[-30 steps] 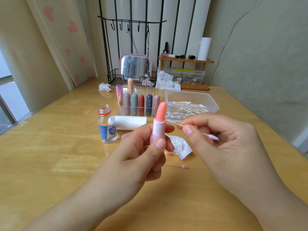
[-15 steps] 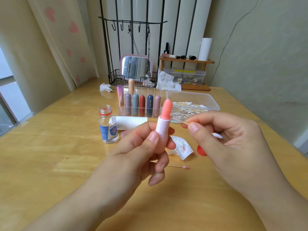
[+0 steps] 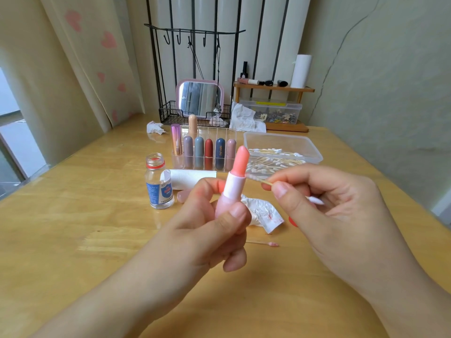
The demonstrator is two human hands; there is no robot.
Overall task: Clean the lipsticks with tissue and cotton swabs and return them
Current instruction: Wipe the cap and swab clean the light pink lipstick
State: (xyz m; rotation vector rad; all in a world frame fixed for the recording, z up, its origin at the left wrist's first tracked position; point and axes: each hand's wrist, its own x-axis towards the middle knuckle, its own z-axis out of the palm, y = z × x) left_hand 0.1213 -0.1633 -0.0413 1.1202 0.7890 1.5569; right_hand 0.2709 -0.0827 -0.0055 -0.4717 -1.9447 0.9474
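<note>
Now swabbing a lipstick above the table.

Left hand (image 3: 214, 230) grips the uncapped pink lipstick (image 3: 233, 181) upright; right hand (image 3: 327, 211) pinches a cotton swab (image 3: 258, 179), its tip at the tube's rim; behind, a clear organizer (image 3: 202, 152) holds capped lipsticks; a plastic tub (image 3: 280, 142) holds swabs; an open bottle (image 3: 159, 184) stands left.

Left hand (image 3: 207, 230): bare, no rings, short plain nails.
Right hand (image 3: 336, 215): bare, no rings, short plain nails.
Arms: bare, no sleeves showing, no watch or bands.

Bottle (image 3: 159, 182), tissue (image 3: 262, 212) btwn hands & organizer (image 3: 203, 152)
</note>
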